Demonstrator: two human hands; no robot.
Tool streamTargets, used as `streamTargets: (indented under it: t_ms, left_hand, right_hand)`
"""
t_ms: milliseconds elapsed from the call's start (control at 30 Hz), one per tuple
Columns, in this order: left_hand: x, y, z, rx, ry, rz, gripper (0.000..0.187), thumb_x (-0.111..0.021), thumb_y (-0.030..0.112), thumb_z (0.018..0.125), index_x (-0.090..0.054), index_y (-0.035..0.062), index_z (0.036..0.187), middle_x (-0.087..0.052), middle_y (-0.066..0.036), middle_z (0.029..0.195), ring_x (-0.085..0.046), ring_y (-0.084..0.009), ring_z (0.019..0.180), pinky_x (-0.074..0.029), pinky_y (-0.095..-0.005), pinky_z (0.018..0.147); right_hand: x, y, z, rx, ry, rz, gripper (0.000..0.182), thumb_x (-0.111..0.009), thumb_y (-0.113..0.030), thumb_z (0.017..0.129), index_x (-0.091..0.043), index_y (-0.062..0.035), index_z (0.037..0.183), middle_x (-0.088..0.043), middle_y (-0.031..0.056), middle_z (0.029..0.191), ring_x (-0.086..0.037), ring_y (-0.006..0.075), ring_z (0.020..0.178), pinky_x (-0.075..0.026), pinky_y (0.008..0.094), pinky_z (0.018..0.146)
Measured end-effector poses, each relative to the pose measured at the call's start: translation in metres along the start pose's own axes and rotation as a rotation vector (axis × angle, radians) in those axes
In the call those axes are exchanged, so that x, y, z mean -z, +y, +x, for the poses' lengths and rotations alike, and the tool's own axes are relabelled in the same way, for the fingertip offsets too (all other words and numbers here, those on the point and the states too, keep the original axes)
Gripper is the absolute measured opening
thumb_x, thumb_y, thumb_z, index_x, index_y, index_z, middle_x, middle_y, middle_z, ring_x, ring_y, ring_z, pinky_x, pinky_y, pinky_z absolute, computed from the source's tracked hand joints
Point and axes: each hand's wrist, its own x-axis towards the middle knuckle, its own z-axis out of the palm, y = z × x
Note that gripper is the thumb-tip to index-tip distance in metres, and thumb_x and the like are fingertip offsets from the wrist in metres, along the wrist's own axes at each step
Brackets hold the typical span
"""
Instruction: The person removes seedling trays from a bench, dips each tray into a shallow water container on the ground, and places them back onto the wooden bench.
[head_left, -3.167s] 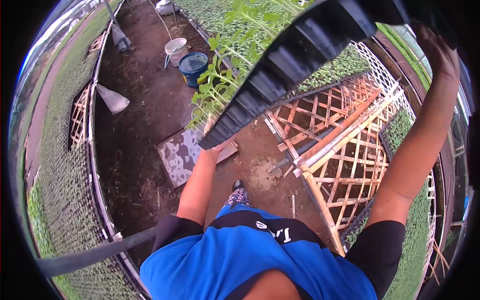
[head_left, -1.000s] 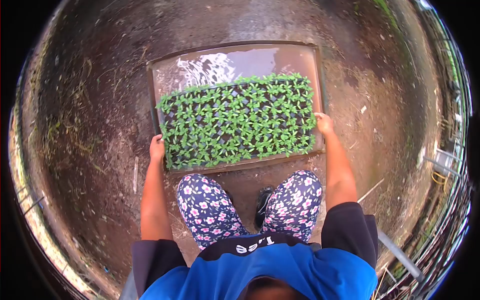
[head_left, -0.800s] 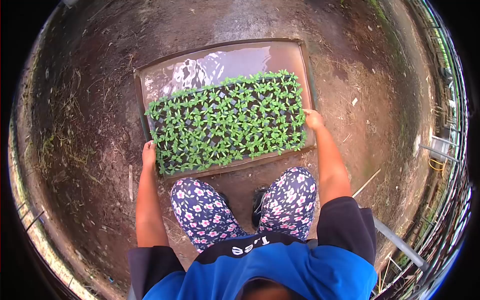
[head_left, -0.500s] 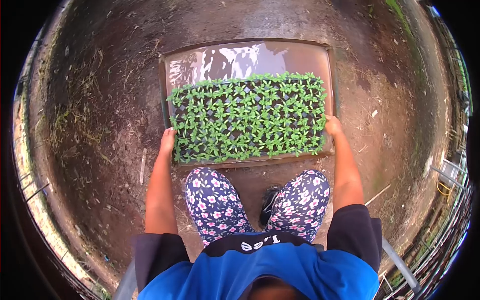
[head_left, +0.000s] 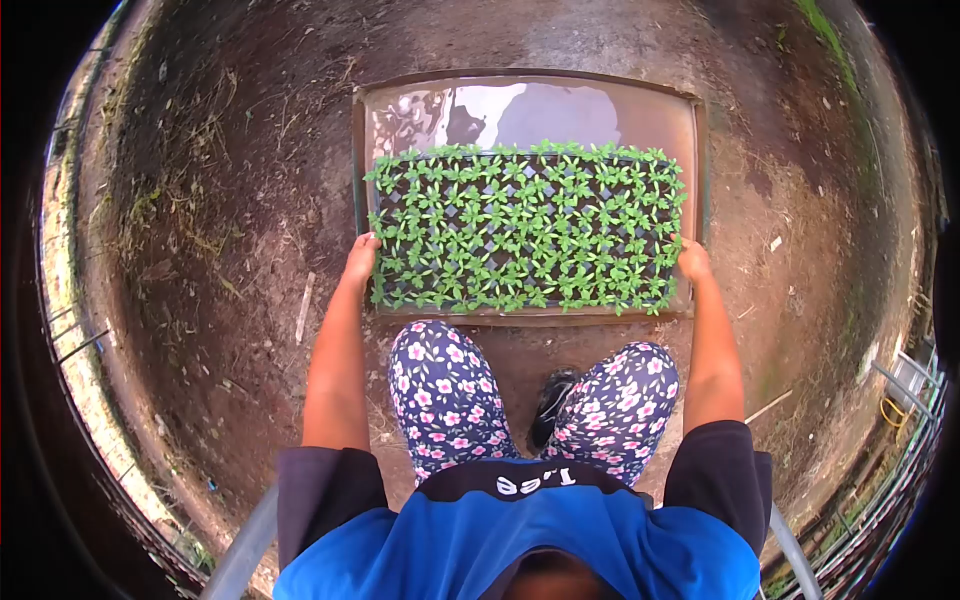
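Note:
A dark seedling tray [head_left: 492, 258], full of small green seedlings [head_left: 540, 215], lies across the near part of a shallow basin [head_left: 700, 150] of muddy water [head_left: 560, 115]. At the tray's left end, my left hand [head_left: 362, 258] is closed on its edge. My right hand [head_left: 693, 262] grips the opposite end at about the same height. Leaves and the tray's edge hide most of my fingertips.
Brown bare soil [head_left: 230, 300] surrounds the basin, with a pale stick [head_left: 305, 308] on the left. My knees [head_left: 440, 390] are close to the basin's near edge. Grey metal bars [head_left: 795, 550] flank my body.
The tray now lies more level, its left end no longer lower than the right. My hands stay at its two ends. The whole view has shifted slightly, and the reflections on the water differ.

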Motion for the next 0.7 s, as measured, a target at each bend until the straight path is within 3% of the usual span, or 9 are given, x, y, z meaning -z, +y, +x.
streamTargets:
  t_ms: [33,100,200,333,433,700]
  left_hand:
    - [0.0,-0.001,0.001,-0.007,0.009,0.004,0.037,-0.043,0.035,0.077,-0.046,0.0153,0.108,-0.052,0.0,0.092,-0.046,-0.0142,0.08,-0.036,-0.035,0.068]
    - [-0.003,0.016,-0.014,0.033,0.083,-0.044,0.036,-0.046,0.026,0.075,-0.051,0.0072,0.105,-0.055,-0.01,0.1,-0.049,-0.0202,0.095,-0.035,-0.0299,0.082]
    - [-0.002,0.014,-0.012,0.007,0.076,-0.035,0.037,-0.044,0.029,0.078,-0.05,0.007,0.107,-0.054,-0.011,0.101,-0.048,-0.0206,0.097,-0.035,-0.0301,0.083]
    - [-0.003,0.006,-0.001,-0.016,0.061,-0.039,0.036,-0.043,0.03,0.079,-0.05,0.0069,0.106,-0.055,-0.009,0.098,-0.049,-0.0192,0.093,-0.035,-0.0292,0.082]
    - [-0.001,0.008,-0.002,-0.011,0.059,-0.033,0.036,-0.043,0.03,0.079,-0.05,0.007,0.105,-0.055,-0.008,0.096,-0.049,-0.0183,0.091,-0.035,-0.0287,0.081]
    - [-0.001,0.026,-0.021,0.042,0.053,-0.03,0.041,-0.045,0.028,0.075,-0.048,0.0061,0.109,-0.054,-0.01,0.1,-0.048,-0.0196,0.094,-0.034,-0.029,0.083]
  right_hand:
    - [-0.002,0.003,0.002,0.026,-0.001,-0.007,0.036,-0.047,-0.012,0.072,-0.057,-0.0258,0.103,-0.057,0.0167,0.094,-0.056,0.0282,0.087,-0.043,0.0333,0.075]
    - [-0.005,0.012,0.009,0.088,-0.007,-0.021,0.035,-0.047,-0.013,0.072,-0.057,-0.0257,0.104,-0.057,0.0167,0.094,-0.056,0.0279,0.086,-0.043,0.0333,0.075]
    - [-0.005,0.012,0.011,0.057,-0.053,0.018,0.034,-0.049,-0.014,0.072,-0.056,-0.0247,0.104,-0.057,0.0161,0.093,-0.057,0.0263,0.085,-0.043,0.0324,0.073]
    - [-0.009,0.017,0.015,0.081,-0.039,0.077,0.031,-0.046,-0.014,0.077,-0.057,-0.0202,0.105,-0.059,0.0154,0.084,-0.057,0.018,0.072,-0.042,0.0294,0.067]
    - [-0.008,0.019,0.018,0.044,-0.08,0.12,0.031,-0.051,-0.018,0.074,-0.056,-0.0242,0.104,-0.057,0.0145,0.094,-0.057,0.0245,0.086,-0.042,0.0306,0.074]
    - [-0.009,0.023,0.02,0.002,-0.069,0.054,0.031,-0.05,-0.018,0.074,-0.057,-0.0281,0.103,-0.057,0.0155,0.095,-0.056,0.0276,0.086,-0.042,0.0323,0.076]
